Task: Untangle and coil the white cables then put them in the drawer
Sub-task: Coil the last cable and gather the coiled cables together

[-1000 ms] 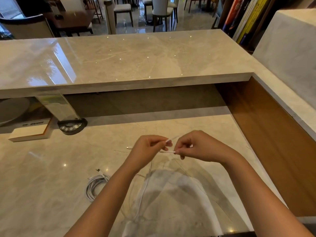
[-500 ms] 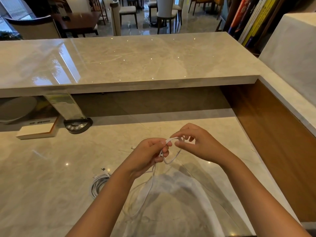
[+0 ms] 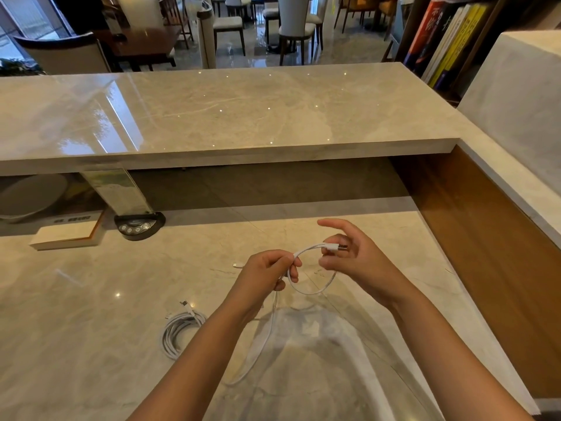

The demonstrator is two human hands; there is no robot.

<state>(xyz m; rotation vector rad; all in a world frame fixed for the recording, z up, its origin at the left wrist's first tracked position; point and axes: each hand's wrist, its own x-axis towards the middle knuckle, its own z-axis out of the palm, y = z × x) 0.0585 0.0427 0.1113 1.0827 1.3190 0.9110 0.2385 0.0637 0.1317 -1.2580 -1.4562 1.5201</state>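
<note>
A thin white cable (image 3: 306,291) hangs in a small loop between my hands above the marble desk (image 3: 91,314). My left hand (image 3: 267,273) grips the cable where the loop closes, and its long tail drops onto the desk toward me. My right hand (image 3: 355,256) pinches the cable's USB plug (image 3: 335,247), index finger stretched out. A small white connector (image 3: 237,265) pokes out just left of my left hand. A second white cable (image 3: 179,332) lies coiled on the desk to the left of my left forearm. No drawer is in view.
A raised marble counter (image 3: 227,117) overhangs the back of the desk. Under it at the left stand a book (image 3: 66,235), a black button panel (image 3: 138,226) and a clear sign holder (image 3: 118,189). A wooden side panel (image 3: 485,253) bounds the right.
My hands drew apart and a loop formed in the cable. My right hand moved up and right with the USB plug, its index finger now extended.
</note>
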